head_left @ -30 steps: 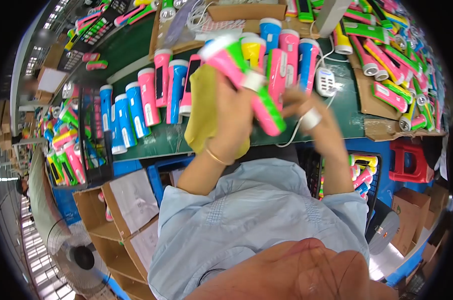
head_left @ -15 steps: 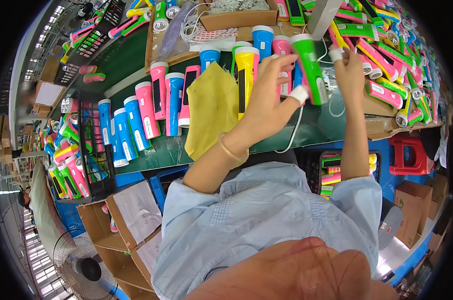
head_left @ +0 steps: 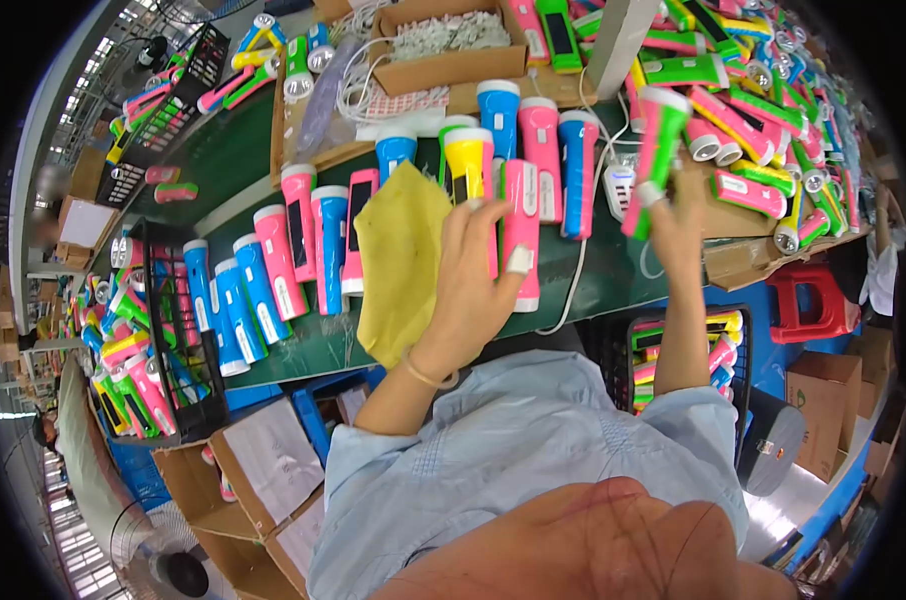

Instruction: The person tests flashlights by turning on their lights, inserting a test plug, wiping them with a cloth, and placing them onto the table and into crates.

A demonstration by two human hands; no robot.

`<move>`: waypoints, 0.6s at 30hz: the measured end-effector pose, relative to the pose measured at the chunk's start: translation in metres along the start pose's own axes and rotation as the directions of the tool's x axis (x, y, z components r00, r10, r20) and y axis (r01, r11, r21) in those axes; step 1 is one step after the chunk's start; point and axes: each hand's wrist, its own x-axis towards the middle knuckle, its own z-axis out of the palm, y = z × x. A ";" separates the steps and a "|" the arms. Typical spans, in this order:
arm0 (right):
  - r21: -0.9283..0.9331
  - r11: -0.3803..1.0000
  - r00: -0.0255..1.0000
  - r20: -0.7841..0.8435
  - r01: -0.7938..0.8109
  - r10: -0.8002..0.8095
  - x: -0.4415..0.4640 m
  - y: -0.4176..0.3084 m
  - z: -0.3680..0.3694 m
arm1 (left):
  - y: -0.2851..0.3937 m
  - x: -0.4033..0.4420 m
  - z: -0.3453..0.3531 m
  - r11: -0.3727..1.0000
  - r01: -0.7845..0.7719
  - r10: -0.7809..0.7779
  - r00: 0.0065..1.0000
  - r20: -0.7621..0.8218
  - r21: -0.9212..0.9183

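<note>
My left hand (head_left: 468, 285), with white tape on the thumb, has its fingers and thumb at the left side of a pink flashlight (head_left: 519, 215), which appears gripped. Beside those fingers stands a yellow and pink flashlight (head_left: 470, 155). A yellow cloth (head_left: 403, 265) lies under or beside my left wrist; which is unclear. My right hand (head_left: 678, 225) is blurred, its fingers closed around a green and pink flashlight (head_left: 661, 140) held upright with its white head up. Between the hands stand a blue and pink flashlight (head_left: 578, 180) and another pink flashlight (head_left: 546, 150).
Blue and pink flashlights (head_left: 278, 260) stand in a row on the green table (head_left: 323, 345). A white power strip (head_left: 620, 180) and cable lie near my right hand. Many flashlights (head_left: 763, 100) are heaped at right. A black crate (head_left: 178, 330) stands left; a metal post (head_left: 618, 50) rises behind.
My left hand has moved left and down, and the pink flashlight now shows beside its thumb. The green and pink flashlight has shifted right, into my right hand. The head view has shifted slightly.
</note>
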 end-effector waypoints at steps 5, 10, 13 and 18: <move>0.406 0.820 0.880 -0.072 -0.404 0.469 0.165 0.053 -0.055 | 0.002 -0.007 -0.006 0.995 0.081 -0.079 0.997 0.022 -0.066; 0.206 0.876 0.890 0.045 0.436 -0.454 0.260 0.057 -0.062 | 0.003 -0.004 -0.014 0.991 0.092 -0.094 0.995 -0.016 -0.102; 0.533 0.836 0.992 0.069 -0.129 0.109 0.155 -0.032 -0.039 | -0.017 -0.007 -0.035 0.992 0.127 -0.127 0.986 -0.108 -0.007; -0.041 0.969 0.970 -0.005 0.242 -0.243 -0.022 -0.037 0.011 | -0.106 0.019 -0.123 0.939 0.120 -0.038 0.968 -0.249 0.323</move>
